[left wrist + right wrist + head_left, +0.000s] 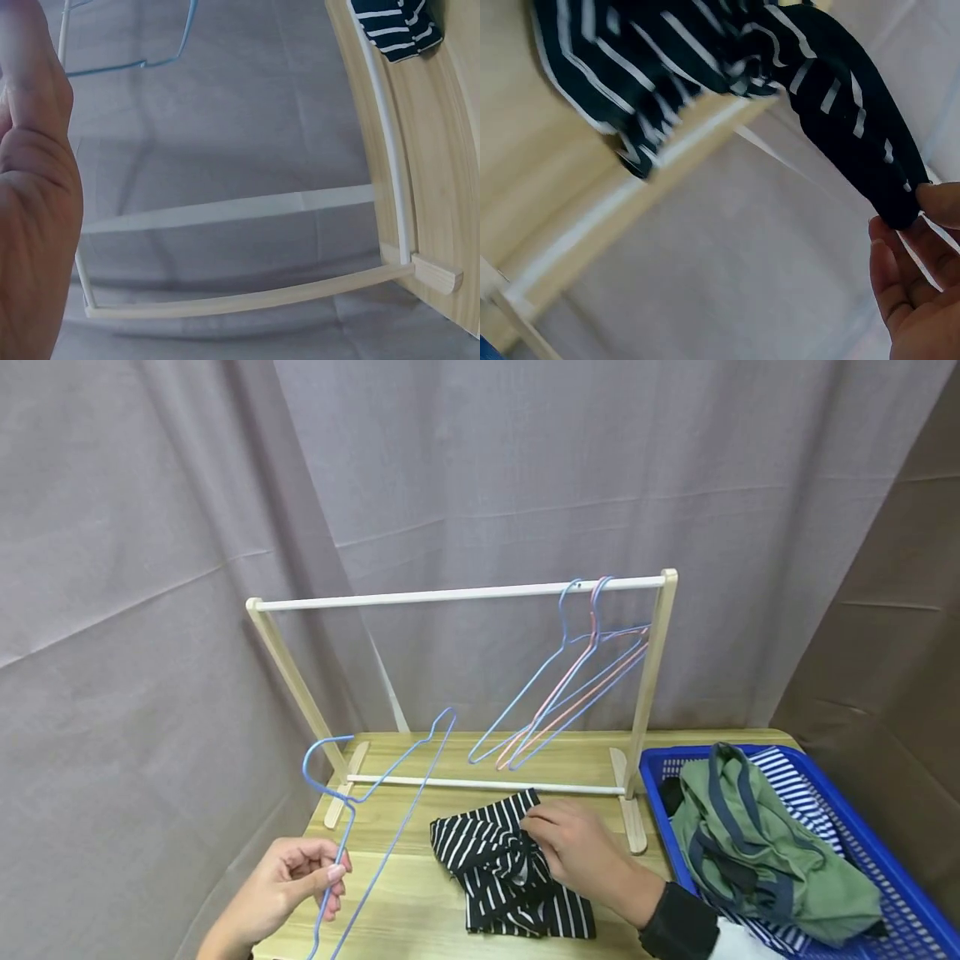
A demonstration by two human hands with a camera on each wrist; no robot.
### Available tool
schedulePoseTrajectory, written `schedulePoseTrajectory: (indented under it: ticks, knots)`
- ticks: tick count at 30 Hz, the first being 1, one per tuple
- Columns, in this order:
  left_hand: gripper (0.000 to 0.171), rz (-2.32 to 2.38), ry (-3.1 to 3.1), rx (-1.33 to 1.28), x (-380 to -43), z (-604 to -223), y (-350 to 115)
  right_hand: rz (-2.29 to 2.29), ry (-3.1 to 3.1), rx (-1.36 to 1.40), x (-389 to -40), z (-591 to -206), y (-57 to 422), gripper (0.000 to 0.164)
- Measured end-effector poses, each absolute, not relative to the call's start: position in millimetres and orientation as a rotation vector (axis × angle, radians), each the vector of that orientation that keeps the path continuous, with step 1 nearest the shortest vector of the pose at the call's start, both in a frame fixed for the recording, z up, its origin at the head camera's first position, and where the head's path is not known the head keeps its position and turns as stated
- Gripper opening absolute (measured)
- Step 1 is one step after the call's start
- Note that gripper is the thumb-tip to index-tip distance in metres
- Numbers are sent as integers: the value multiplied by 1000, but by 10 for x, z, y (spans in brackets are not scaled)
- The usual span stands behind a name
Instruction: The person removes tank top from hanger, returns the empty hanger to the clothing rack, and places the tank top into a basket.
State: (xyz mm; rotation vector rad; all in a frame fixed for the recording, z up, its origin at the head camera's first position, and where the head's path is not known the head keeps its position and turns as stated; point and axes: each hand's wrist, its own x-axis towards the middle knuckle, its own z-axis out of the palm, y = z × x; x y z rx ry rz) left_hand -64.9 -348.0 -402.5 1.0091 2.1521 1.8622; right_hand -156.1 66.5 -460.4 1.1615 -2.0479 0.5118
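My left hand grips a blue wire hanger by one arm, thumb across the wire, with its hook pointing up. A black garment with white stripes lies bunched on the wooden table in the head view. My right hand is at its upper right. In the right wrist view, the thumb and fingers pinch an end of this striped cloth, which is lifted and stretched toward the hand. The left wrist view shows only part of the left hand, and the fingertips are cut off.
A wooden rack with a white rail stands behind both hands. Blue and pink hangers hang near its right post. To the right, a blue basket holds a green garment and striped cloth. Grey curtains surround the table.
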Motion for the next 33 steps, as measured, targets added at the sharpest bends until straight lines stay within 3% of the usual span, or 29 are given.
schedulePoseTrajectory:
  ticks: [6,12,25,33]
  knots:
    - [21,1865,2225,945,-643,-4049,-3424,554,-2435,1105,-1593,-4974,637,17]
    - [21,1868,2246,901,-628,-4085,-3395,704,-2809,1099,-1607,-5228,686,20]
    - [17,1880,2242,852,-621,-4098,-3355,677,-2948,1197,-1596,-5436,657,31]
    - [19,1950,2224,1024,-695,-4026,-3299,703,-2989,1182,-1613,-5447,655,30]
